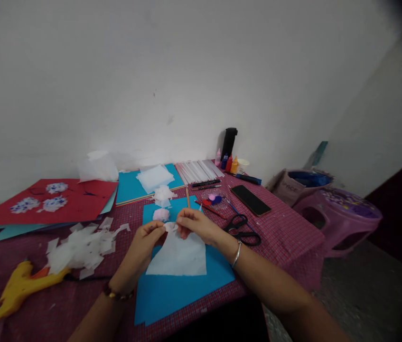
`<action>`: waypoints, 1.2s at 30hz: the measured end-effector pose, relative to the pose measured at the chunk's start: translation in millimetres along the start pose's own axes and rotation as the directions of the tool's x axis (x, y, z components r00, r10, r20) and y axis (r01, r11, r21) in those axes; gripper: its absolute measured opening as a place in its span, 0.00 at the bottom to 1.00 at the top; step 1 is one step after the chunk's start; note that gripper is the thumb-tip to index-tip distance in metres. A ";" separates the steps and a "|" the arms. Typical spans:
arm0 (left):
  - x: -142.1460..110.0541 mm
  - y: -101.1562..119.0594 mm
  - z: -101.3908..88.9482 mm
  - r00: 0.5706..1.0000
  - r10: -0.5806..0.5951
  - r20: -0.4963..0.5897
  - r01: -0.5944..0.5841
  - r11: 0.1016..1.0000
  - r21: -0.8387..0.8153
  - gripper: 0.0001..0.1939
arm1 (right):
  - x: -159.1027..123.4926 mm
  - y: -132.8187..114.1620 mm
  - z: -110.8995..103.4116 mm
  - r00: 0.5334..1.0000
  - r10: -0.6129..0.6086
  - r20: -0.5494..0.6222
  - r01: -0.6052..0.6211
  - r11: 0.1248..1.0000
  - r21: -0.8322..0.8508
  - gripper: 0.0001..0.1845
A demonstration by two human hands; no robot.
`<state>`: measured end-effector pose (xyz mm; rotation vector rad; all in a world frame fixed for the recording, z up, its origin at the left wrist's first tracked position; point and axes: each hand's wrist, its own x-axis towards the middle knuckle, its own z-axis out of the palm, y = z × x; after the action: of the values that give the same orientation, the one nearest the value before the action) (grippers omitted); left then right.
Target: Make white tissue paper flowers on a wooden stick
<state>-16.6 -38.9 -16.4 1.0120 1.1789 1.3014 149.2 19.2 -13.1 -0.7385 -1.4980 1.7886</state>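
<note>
The checked tablecloth (286,242) spread across the lower half of the frame. At lower centre lay my blue sheet (182,301), near the table's front edge, where a dragging forearm could have shifted it. The heap of white scraps (79,249) at lower left looked light enough for a draught or a sleeve to scatter. Further left, 1 end of the yellow glue gun (21,285) reached the heap; had it been hot, which I couldn't tell, it might have spoiled them. My thin white paper (182,259) was over the blue sheet, below the frame's middle. My right hand (197,225) and left hand (149,237) both pinched its upper edge; an uneven pull between the 2 could have torn it. The scissors (245,232), right of centre, lay near enough my right wrist to be knocked. The pink tuft (161,215), just above my left fingertips, risked crushing if they slipped.
</note>
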 end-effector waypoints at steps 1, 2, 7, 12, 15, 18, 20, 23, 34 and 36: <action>-0.7 0.8 0.7 1.000 0.012 0.015 -0.012 1.000 0.003 0.09 | -0.4 0.1 0.0 1.000 -0.001 0.016 0.001 1.000 -0.006 0.20; -1.3 1.4 1.2 0.999 0.024 0.031 -0.024 1.000 0.013 0.09 | -0.6 0.4 0.0 0.999 0.003 0.035 -0.003 1.000 -0.016 0.22; -1.4 0.6 0.6 0.994 0.091 0.062 -0.099 0.985 0.144 0.09 | -0.3 2.2 1.0 0.998 0.004 0.069 0.000 0.998 -0.069 0.25; -1.4 -0.6 1.2 0.990 0.104 0.100 -0.125 0.966 0.226 0.08 | -0.7 2.1 2.9 0.998 0.034 0.058 -0.029 0.996 -0.084 0.22; -3.0 0.5 3.5 0.988 0.082 0.133 -0.109 0.970 0.215 0.06 | -1.9 3.1 4.5 0.996 0.051 0.070 -0.042 0.992 -0.117 0.18; -4.4 0.7 5.3 0.983 -0.005 0.183 -0.017 0.993 0.116 0.07 | -2.5 5.1 6.7 0.996 0.062 0.066 -0.052 0.988 -0.146 0.13; -4.7 -0.3 5.7 0.979 -0.049 0.198 0.037 0.997 0.066 0.09 | -2.5 5.7 8.1 0.995 0.069 0.068 -0.058 0.986 -0.154 0.11; -4.5 -1.9 5.7 0.983 -0.063 0.171 0.053 0.997 0.059 0.09 | -2.5 4.0 9.2 0.993 0.086 0.075 -0.075 0.988 -0.135 0.09; -4.3 -2.4 7.0 0.969 0.001 0.248 -0.045 0.984 0.174 0.10 | -5.7 6.4 5.1 0.991 -0.072 0.109 0.117 0.861 -0.494 0.18; -4.7 -2.0 8.6 0.966 -0.018 0.259 -0.026 0.986 0.167 0.10 | -5.6 7.0 4.8 0.985 -0.130 0.112 0.171 0.787 -0.593 0.17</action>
<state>-7.5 -42.9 -16.8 1.2679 1.0972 1.0459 147.9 11.0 -19.2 -0.8299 -2.1449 1.2126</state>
